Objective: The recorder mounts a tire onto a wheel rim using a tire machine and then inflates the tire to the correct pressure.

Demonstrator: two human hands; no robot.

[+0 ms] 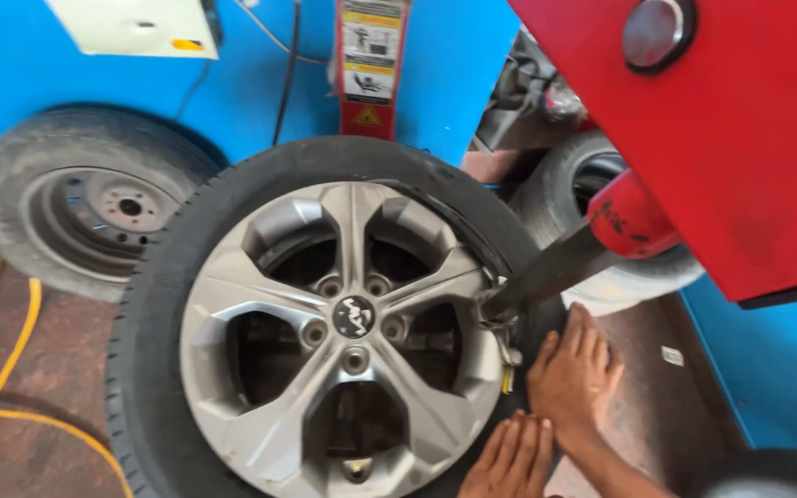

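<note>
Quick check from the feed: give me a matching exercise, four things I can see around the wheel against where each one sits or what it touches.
Things:
1. alloy wheel
2. steel-rim tyre
3. yellow hose
4. right hand

Places:
A. on the floor, left
B. leaning at the blue wall, upper left
C. flat on the tyre sidewall beside the machine's dark arm
D. centre of the view, upright

Pairs: 1-D, 2-B, 3-A, 4-C
</note>
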